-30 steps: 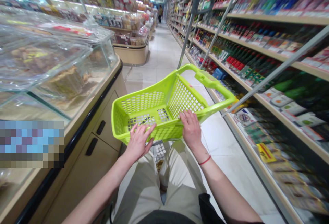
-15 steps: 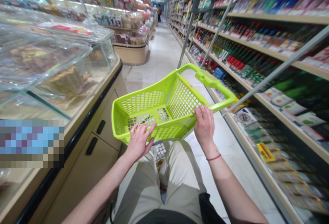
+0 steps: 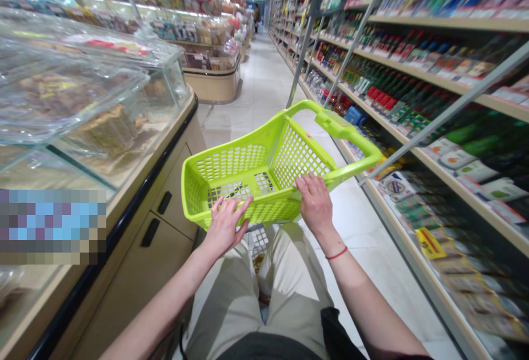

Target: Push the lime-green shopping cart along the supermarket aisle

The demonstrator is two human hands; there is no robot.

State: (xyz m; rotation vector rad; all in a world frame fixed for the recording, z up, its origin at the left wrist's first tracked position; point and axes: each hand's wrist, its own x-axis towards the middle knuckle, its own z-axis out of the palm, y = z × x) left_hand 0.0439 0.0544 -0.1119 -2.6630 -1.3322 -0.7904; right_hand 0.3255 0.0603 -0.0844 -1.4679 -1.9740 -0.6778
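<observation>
**Left hand** (image 3: 225, 226): curled over the near rim of the basket, fingers spread and reaching inside; we read this as a light grip.

**Right hand** (image 3: 316, 204): closed over the same rim further along, close to where the handle begins, also a light grip. A red string bracelet (image 3: 336, 253) sits on the wrist.

**Basket:** a lime-green plastic shopping basket (image 3: 231, 162) sits directly in front of the person, between the two hands, with its long handle (image 3: 349, 134) angled away to the right.

**Contents:** we see the perforated floor and mesh walls and make out no goods inside. Nothing is in either hand apart from the rim.

**Below the basket:** a wire lower tray (image 3: 257, 241) shows just beyond the person's beige trousers (image 3: 289, 277); its contents are too small to tell.

**Left of the hands:** a display bench (image 3: 155, 183) with a glass case (image 3: 103, 95) holds baked or dried foods. Cream cabinet doors with black handles (image 3: 164, 203) form its front.

**Right of the hands:** long shelves (image 3: 454, 87) carry packaged goods, blurred nearest us, with a yellow tag (image 3: 430, 242) on the lower edge.

**Ahead:** a pale tiled floor (image 3: 248, 117) runs down the aisle to a distant shopper (image 3: 257, 16).
</observation>
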